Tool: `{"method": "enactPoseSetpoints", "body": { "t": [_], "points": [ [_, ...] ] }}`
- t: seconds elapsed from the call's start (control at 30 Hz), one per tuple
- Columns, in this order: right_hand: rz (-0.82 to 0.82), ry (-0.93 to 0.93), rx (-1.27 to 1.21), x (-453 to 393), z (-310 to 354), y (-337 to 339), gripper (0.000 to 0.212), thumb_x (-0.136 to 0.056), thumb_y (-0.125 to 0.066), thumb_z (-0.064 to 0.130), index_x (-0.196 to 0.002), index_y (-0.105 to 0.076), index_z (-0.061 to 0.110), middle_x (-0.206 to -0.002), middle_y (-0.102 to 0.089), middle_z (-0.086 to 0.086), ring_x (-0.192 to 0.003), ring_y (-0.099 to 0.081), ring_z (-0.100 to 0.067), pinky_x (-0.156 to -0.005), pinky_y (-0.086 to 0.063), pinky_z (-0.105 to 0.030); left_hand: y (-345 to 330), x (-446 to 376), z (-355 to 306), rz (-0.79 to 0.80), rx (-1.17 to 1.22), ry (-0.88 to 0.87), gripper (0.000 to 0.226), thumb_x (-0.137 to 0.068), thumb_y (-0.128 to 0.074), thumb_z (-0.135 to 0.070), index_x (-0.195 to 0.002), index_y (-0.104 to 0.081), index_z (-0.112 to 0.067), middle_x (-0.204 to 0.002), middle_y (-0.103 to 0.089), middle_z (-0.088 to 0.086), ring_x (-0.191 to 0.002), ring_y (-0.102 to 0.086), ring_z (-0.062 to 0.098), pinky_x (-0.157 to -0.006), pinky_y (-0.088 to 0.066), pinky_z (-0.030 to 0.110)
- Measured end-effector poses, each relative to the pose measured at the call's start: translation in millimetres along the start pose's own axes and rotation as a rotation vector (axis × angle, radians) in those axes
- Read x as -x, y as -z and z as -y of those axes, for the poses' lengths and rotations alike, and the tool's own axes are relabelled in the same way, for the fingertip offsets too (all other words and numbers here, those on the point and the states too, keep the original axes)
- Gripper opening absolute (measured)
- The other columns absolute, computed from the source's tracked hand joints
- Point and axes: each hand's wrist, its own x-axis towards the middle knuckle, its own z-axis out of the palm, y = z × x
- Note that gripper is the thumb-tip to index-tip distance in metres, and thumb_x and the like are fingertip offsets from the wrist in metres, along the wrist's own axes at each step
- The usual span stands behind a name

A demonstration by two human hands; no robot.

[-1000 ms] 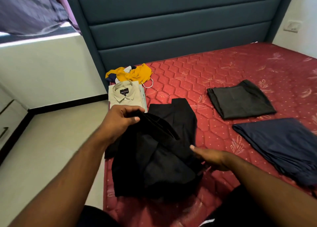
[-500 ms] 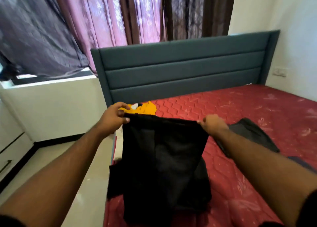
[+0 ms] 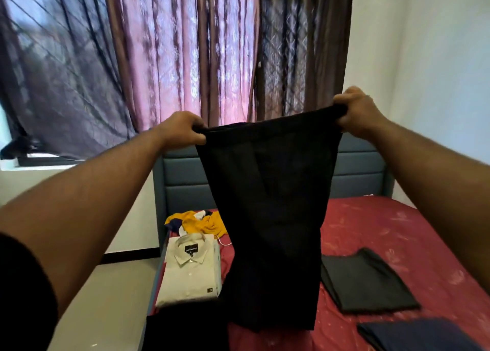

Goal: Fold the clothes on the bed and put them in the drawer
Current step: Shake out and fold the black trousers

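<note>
A black garment (image 3: pixel 267 218) hangs in the air above the red bed (image 3: pixel 384 231), stretched by its top edge. My left hand (image 3: pixel 183 129) grips the left end of that edge and my right hand (image 3: pixel 356 113) grips the right end, both raised to about chest height. The lower part of the black garment trails down to the bed's near left corner. On the bed lie a folded dark grey garment (image 3: pixel 366 284), a folded navy garment (image 3: pixel 419 336), a folded cream shirt (image 3: pixel 192 268) and a crumpled yellow garment (image 3: pixel 201 223).
A teal padded headboard (image 3: pixel 183 186) stands behind the bed, with purple curtains (image 3: pixel 185 53) over the window above it. A white wall (image 3: pixel 429 85) is on the right. Pale floor (image 3: pixel 106 305) runs along the bed's left side.
Both hands have lifted the black garment off the bed and spread its top edge wide and high. My view has tilted up from the mattress to the curtains.
</note>
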Motion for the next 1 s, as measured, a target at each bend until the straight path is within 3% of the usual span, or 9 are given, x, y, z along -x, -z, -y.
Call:
{"method": "enactPoseSetpoints", "body": {
  "t": [0.13,0.2,0.3,0.37,0.5,0.63,0.77,0.9,1.0],
  "points": [
    [-0.057,-0.153,-0.47,15.0,10.4,35.5,0.024,-0.067,-0.077,-0.009,-0.083,-0.064,0.003,-0.098,-0.047,-0.009,-0.08,-0.052,-0.023,-0.038,-0.042,-0.014,13.0,19.5,-14.1,-0.119,0.584,0.147,0.015,-0.089,-0.06,-0.006,-0.104,-0.065,-0.007,-0.084,-0.063,0.012,-0.051,-0.062,0.016,-0.041,-0.045,0.02],
    [-0.045,-0.239,-0.625,24.7,20.7,46.7,0.022,-0.072,-0.073,-0.008,-0.075,-0.059,0.009,-0.071,-0.052,-0.008,-0.057,-0.049,-0.017,-0.035,-0.034,-0.014,11.9,30.1,-28.5,-0.109,0.98,0.245,0.009,-0.096,-0.051,-0.008,-0.105,-0.052,-0.009,-0.092,-0.061,0.01,-0.054,-0.069,0.024,-0.041,-0.054,0.029],
    [-0.042,-0.363,-0.798,34.6,34.1,54.1,0.026,-0.077,-0.071,-0.001,-0.072,-0.054,0.017,-0.068,-0.054,-0.002,-0.054,-0.051,-0.006,-0.046,-0.038,-0.016,7.2,39.4,-44.5,-0.206,1.262,0.289,0.003,-0.1,-0.049,-0.011,-0.103,-0.05,-0.011,-0.087,-0.061,0.01,-0.047,-0.062,0.017,-0.044,-0.054,0.027],
    [0.055,-0.424,-0.973,43.8,39.6,58.7,0.026,-0.081,-0.068,-0.001,-0.076,-0.053,0.021,-0.073,-0.06,0.0,-0.069,-0.057,-0.012,-0.063,-0.044,-0.025,5.1,48.6,-50.3,-0.267,1.34,0.307,0.005,-0.101,-0.05,-0.013,-0.103,-0.054,-0.011,-0.078,-0.06,0.006,-0.042,-0.052,0.01,-0.039,-0.044,0.021],
    [0.412,-0.354,-1.128,62.3,37.1,77.3,0.032,-0.08,-0.059,-0.013,-0.093,-0.06,0.016,-0.086,-0.069,-0.003,-0.082,-0.068,-0.019,-0.062,-0.058,-0.03,4.9,69.3,-46.0,-0.29,1.302,0.336,0.014,-0.104,-0.045,-0.019,-0.093,-0.055,-0.018,-0.066,-0.046,-0.001,-0.038,-0.032,0.004,-0.033,-0.022,0.015],
    [0.789,-0.288,-1.041,74.2,22.7,88.9,0.051,-0.065,-0.069,-0.017,-0.113,-0.061,-0.001,-0.104,-0.069,-0.015,-0.093,-0.069,-0.025,-0.074,-0.059,-0.029,0.9,90.4,-27.4,-0.148,1.204,0.323,0.017,-0.103,-0.046,-0.015,-0.116,-0.054,-0.023,-0.075,-0.05,0.001,-0.037,-0.032,0.004,-0.03,-0.021,0.014],
    [0.749,-0.33,-1.052,74.2,11.3,80.7,0.037,-0.079,-0.051,-0.02,-0.112,-0.059,-0.005,-0.1,-0.071,-0.015,-0.089,-0.071,-0.024,-0.07,-0.059,-0.027,-11.2,103.4,-14.4,-0.049,1.269,0.288,0.038,-0.103,-0.039,-0.005,-0.12,-0.064,-0.028,-0.082,-0.064,-0.005,-0.044,-0.052,0.009,-0.035,-0.037,0.016],
    [0.818,-0.44,-1.124,77.2,-19.2,26.5,0.07,-0.051,-0.094,0.013,-0.112,-0.063,-0.003,-0.108,-0.07,-0.019,-0.096,-0.07,-0.027,-0.072,-0.059,-0.03,-58.7,94.6,-0.3,0.029,1.384,0.333,0.034,-0.101,-0.039,-0.001,-0.114,-0.063,-0.021,-0.081,-0.07,-0.006,-0.072,-0.074,0.023,-0.059,-0.059,0.027],
    [0.822,-0.582,-1.145,88.5,-41.5,-46.9,0.03,-0.07,-0.08,0.006,-0.097,-0.069,-0.001,-0.1,-0.07,-0.021,-0.085,-0.072,-0.028,-0.071,-0.061,-0.034,-122.2,86.3,24.6,0.111,1.322,0.45,0.028,-0.094,-0.054,0.003,-0.116,-0.062,-0.012,-0.109,-0.069,0.011,-0.083,-0.073,0.03,-0.066,-0.06,0.029]
  ]
}}
